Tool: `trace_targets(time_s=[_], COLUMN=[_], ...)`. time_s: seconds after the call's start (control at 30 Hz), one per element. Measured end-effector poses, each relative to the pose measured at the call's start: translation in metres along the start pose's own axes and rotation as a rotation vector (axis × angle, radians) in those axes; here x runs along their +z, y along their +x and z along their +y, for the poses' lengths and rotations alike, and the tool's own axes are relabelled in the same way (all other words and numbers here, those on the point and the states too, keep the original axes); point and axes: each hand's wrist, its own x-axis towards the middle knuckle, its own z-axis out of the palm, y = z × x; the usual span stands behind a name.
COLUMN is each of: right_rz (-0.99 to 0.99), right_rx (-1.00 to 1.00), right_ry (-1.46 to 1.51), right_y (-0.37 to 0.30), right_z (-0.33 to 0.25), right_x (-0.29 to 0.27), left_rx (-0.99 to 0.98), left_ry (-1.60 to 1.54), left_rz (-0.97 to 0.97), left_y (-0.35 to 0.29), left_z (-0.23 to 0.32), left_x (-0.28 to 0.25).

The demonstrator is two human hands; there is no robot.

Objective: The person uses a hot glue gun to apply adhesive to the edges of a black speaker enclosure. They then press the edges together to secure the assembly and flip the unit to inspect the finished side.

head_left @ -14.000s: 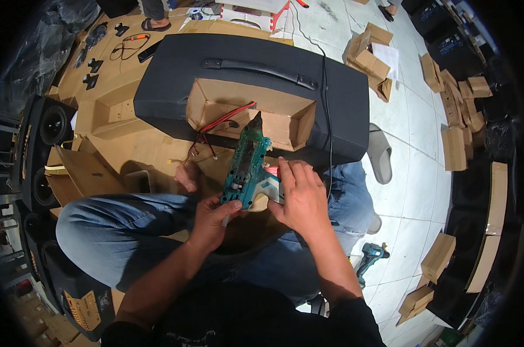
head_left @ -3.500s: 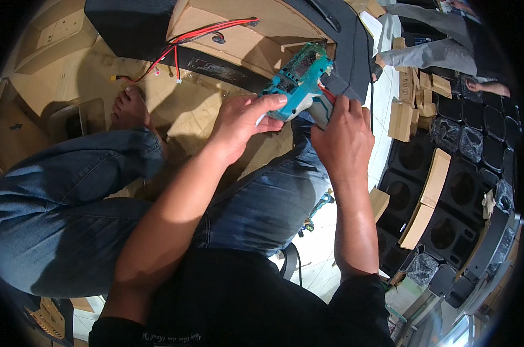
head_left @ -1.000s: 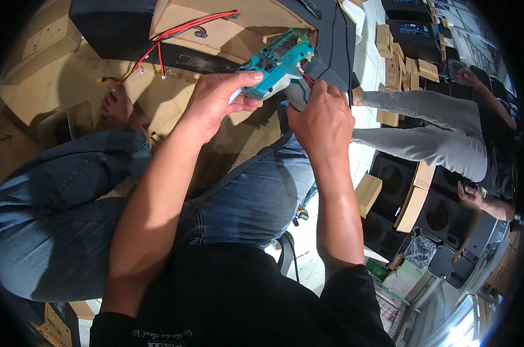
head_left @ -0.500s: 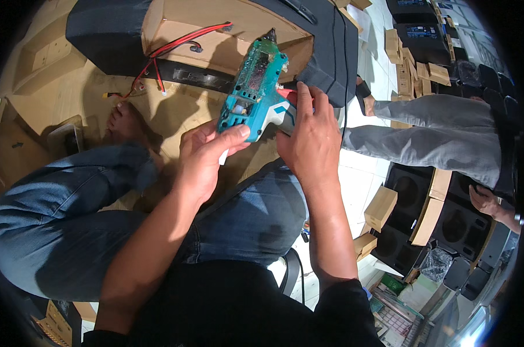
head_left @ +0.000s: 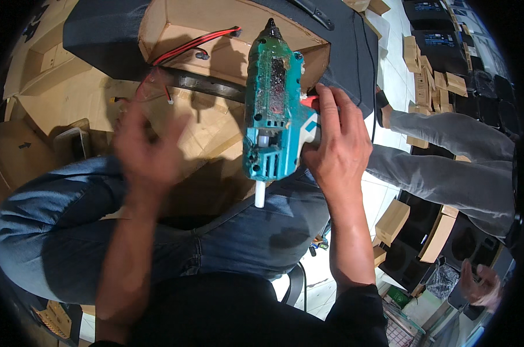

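Observation:
My right hand (head_left: 337, 144) grips the handle of a teal glue gun (head_left: 272, 113), nozzle pointing away toward a brown wooden speaker box (head_left: 181, 23). A white glue stick (head_left: 260, 194) pokes out of the gun's back end. My left hand (head_left: 149, 144) is blurred, fingers spread, holding nothing, left of the gun above my jeans-clad lap. Red and black wires (head_left: 184, 49) run from the box opening.
The box is wrapped in black carpet cover (head_left: 343, 46). Another person's grey-trousered legs (head_left: 447, 156) stretch in at the right, a hand (head_left: 479, 283) at lower right. Small wooden blocks (head_left: 392, 220) and black speaker cabinets (head_left: 441, 243) lie on the floor. Cardboard pieces (head_left: 48, 104) lie left.
My left hand has let go of the glue gun and moved left. The gun has come closer and now points straight away, held by the right hand alone.

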Motion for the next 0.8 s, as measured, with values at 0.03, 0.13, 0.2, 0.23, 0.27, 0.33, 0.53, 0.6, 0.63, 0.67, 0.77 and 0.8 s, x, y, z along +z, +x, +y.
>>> trace_targets(time_s=[0.03,0.13,0.2,0.23,0.27,0.33,0.53,0.6,0.63,0.67,0.77,0.8], right_rz=[0.004,0.018,0.027,0.027,0.020,0.019,0.022,-0.011,0.003,0.005,0.065,0.069], right_rx=[0.001,-0.006,-0.020,-0.016,-0.006,-0.023,-0.056,-0.038,-0.040,-0.051,0.026,0.089], right_ry=[0.022,0.116,0.146,0.147,0.177,0.198,0.123,0.145,0.179,0.232,0.407,0.468], right_y=[-0.001,-0.001,-0.001,-0.002,-0.001,0.005,0.036,0.038,0.038,0.043,0.058,0.064], right_z=[0.001,0.002,-0.001,0.000,0.001,0.004,0.023,0.035,0.044,0.051,0.061,0.066], right_x=[-0.001,0.007,0.009,0.010,0.010,0.012,-0.004,-0.003,-0.001,-0.002,-0.026,-0.039], left_rx=[0.145,0.587,0.741,0.771,0.801,0.631,0.638,0.592,0.662,0.736,0.812,0.797], left_ry=[0.206,0.890,1.015,1.021,1.026,1.016,1.037,0.990,0.967,0.946,0.914,0.940], left_rz=[0.117,0.368,0.340,0.405,0.470,0.320,0.289,0.257,0.231,0.201,0.141,0.128], left_y=[0.032,0.118,0.156,0.162,0.167,0.169,0.202,0.201,0.208,0.218,0.228,0.228], left_z=[-0.004,-0.023,-0.029,-0.032,-0.034,-0.031,-0.033,-0.032,-0.041,-0.052,-0.057,-0.056], left_x=[-0.009,-0.031,-0.035,-0.031,-0.027,-0.039,-0.030,-0.027,-0.032,-0.042,-0.050,-0.055])
